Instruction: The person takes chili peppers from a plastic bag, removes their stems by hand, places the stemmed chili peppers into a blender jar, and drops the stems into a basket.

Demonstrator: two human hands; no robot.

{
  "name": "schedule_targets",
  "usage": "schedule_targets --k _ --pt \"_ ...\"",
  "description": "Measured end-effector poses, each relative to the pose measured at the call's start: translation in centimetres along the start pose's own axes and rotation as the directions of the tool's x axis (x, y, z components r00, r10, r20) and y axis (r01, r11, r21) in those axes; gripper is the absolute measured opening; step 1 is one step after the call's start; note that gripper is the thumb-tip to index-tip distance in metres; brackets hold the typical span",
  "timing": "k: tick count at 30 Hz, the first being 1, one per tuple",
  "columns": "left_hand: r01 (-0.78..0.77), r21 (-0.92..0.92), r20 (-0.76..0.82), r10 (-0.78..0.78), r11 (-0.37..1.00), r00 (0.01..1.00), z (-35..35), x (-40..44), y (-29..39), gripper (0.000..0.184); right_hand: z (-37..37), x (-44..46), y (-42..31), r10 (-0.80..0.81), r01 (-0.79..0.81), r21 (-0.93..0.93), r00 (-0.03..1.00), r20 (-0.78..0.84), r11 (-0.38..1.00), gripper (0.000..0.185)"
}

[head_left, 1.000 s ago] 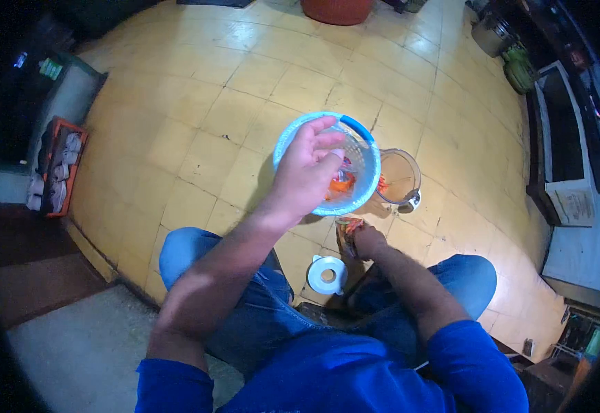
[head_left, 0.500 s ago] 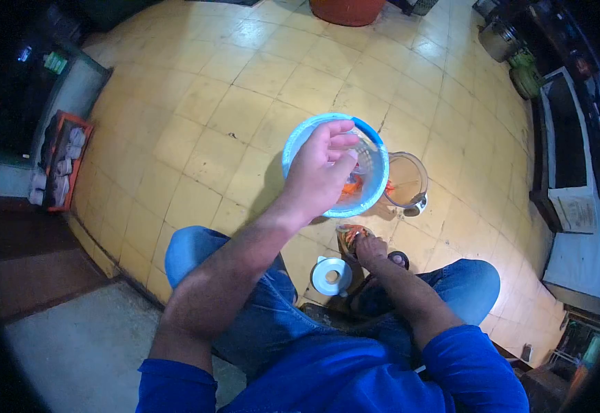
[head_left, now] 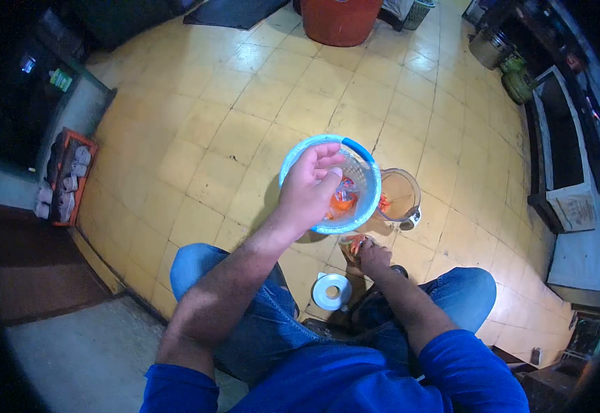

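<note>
Through the head camera, the only feed I have, I see my right hand low between the knees, its fingertips at a small heap of red pieces just below the pale blue basket. My judgement is that these small, loose bits call for a light gather: fingertips drawn together from the sides, no hard squeeze, and the wrist low so that nothing scatters on the tiled floor. I would also want a clear sightline to the heap, since the knuckles hide part of it. Beside the basket, on its right, stands a clear jug with more red bits at its near-left side; an elbow or sleeve swung wide could knock it, so I would favour short, compact movements. The white ring-shaped lid lies nearer the body, well within reach of a careless forearm. As for pose, the right forearm slants inward and forward from the blue sleeve, palm mostly down; the fingers are bent, and I cannot tell whether they pinch a piece or merely touch the heap. The left arm stretches forward across the left thigh, its hand over the basket, fingers loosely curved and parted from the thumb. I cannot tell whether that palm touches the rim. Orange-red contents show inside the basket below the thumb.
</note>
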State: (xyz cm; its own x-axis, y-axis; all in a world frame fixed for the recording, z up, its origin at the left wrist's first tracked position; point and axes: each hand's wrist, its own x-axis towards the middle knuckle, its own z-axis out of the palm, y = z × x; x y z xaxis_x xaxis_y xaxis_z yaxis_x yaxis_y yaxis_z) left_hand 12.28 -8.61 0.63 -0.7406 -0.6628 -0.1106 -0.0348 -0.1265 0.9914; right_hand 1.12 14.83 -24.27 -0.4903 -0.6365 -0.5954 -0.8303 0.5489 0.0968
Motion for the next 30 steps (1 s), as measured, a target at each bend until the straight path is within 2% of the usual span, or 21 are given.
schedule_targets --k 2,5,7,10,13,18,20,23,26,28,30 --pt "0.009 -0.045 -0.013 -0.01 0.999 1.0 0.0 0.0 0.0 0.042 0.1 0.2 -0.1 0.016 -0.014 -0.045 0.999 0.052 0.999 0.04" --pt "-0.024 -0.001 -0.005 0.024 1.0 1.0 -0.2 0.1 -0.4 0.041 0.5 0.4 -0.3 -0.005 0.01 -0.065 0.997 0.081 0.998 0.034" --pt "-0.03 0.004 -0.001 0.03 1.0 1.0 -0.2 0.2 -0.6 0.041 0.0 0.2 0.2 -0.209 0.199 -0.137 0.976 -0.062 0.97 0.033" --pt "-0.038 0.007 -0.002 0.038 0.999 0.999 0.0 0.3 -0.4 0.04 -0.5 0.2 0.1 -0.236 0.225 -0.123 0.968 -0.08 0.966 0.032" --pt "-0.043 0.012 -0.004 0.043 0.999 0.999 -0.1 0.4 -0.8 0.039 0.7 0.0 0.5 -0.153 0.139 -0.196 0.986 -0.059 0.971 0.03" --pt "-0.08 0.004 -0.005 0.08 0.997 0.997 -0.5 0.3 -1.2 0.039 0.1 0.4 0.8 -0.209 0.199 -0.176 0.977 -0.045 0.964 0.029" --pt "-0.09 0.07 -0.001 0.09 0.993 0.996 -0.5 0.5 -1.1 0.038 0.1 0.5 1.2 -0.245 0.236 -0.151 0.969 -0.042 0.96 0.029" --pt "-0.086 0.038 0.003 0.086 0.996 0.996 -0.2 0.4 -0.8 0.038 0.5 0.8 1.0 -0.27 0.254 -0.166 0.959 -0.082 0.953 0.029" --pt "-0.074 0.036 -0.003 0.074 0.997 0.997 -0.1 0.3 -0.7 0.038 0.0 0.7 0.5 -0.237 0.228 -0.146 0.97 -0.048 0.963 0.03" --pt "-0.067 0.037 -0.001 0.067 0.997 0.998 -0.1 0.4 -0.7 0.038 -2.6 0.0 -0.1 -0.213 0.215 -0.027 0.975 0.059 0.976 0.035" --pt "-0.059 0.04 0.001 0.059 0.997 0.998 -0.2 0.5 -0.8 0.038 -2.8 0.1 0.0 -0.187 0.189 -0.021 0.979 0.08 0.982 0.032"
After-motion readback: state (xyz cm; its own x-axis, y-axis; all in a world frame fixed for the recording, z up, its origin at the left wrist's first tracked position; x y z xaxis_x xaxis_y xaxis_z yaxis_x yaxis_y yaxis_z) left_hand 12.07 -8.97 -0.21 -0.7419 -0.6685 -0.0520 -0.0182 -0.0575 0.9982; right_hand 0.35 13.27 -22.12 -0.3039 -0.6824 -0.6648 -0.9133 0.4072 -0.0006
